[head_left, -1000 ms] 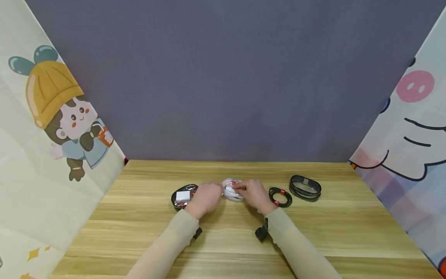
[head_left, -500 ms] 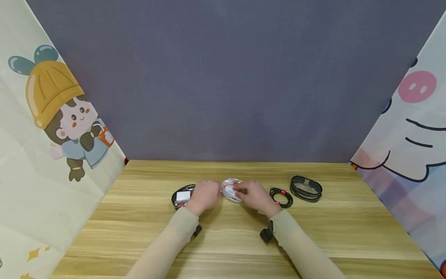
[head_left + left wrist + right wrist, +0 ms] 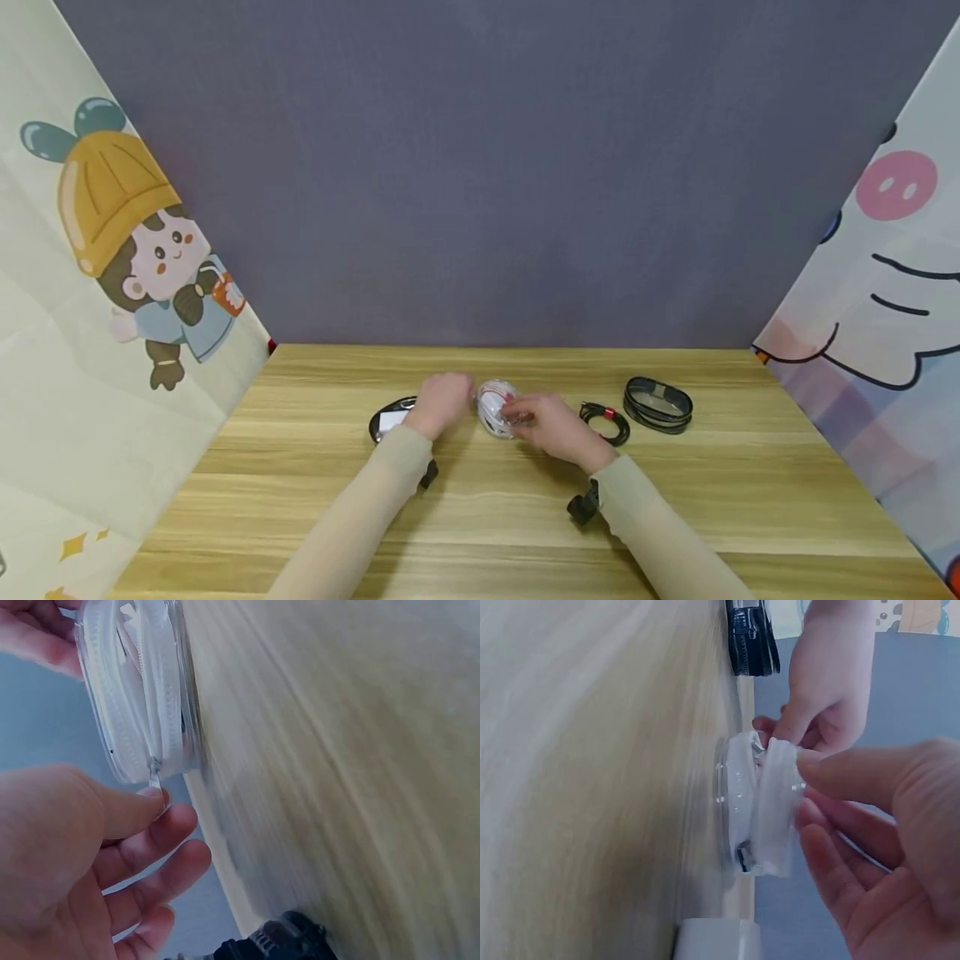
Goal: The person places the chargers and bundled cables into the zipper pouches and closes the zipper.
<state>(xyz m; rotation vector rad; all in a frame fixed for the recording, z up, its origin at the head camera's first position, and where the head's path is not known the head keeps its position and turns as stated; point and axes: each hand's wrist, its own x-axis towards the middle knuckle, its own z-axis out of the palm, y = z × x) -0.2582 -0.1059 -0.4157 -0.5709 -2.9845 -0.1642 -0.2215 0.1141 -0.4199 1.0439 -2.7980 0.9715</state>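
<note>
A small clear oval pouch with a white zipper (image 3: 495, 408) stands between my hands, with something white and red showing inside it. My left hand (image 3: 97, 847) pinches the metal zipper pull (image 3: 155, 774) between thumb and forefinger at one end of the pouch. My right hand (image 3: 551, 425) holds the opposite side, its thumb and fingers gripping the pouch wall in the right wrist view. There the white zipper edge (image 3: 776, 810) faces that hand, and a dark item shows at its lower end.
Left of my left hand lies a black-edged clear pouch (image 3: 373, 431) with a white block (image 3: 388, 420). To the right are a coiled black cable (image 3: 619, 429) with a red tie and a black oval pouch (image 3: 657, 406). A white object (image 3: 717, 939) stands nearby.
My left hand has moved slightly away from me, toward the table's far side. My right hand has shifted a little toward me, and the pouch has turned slightly.
</note>
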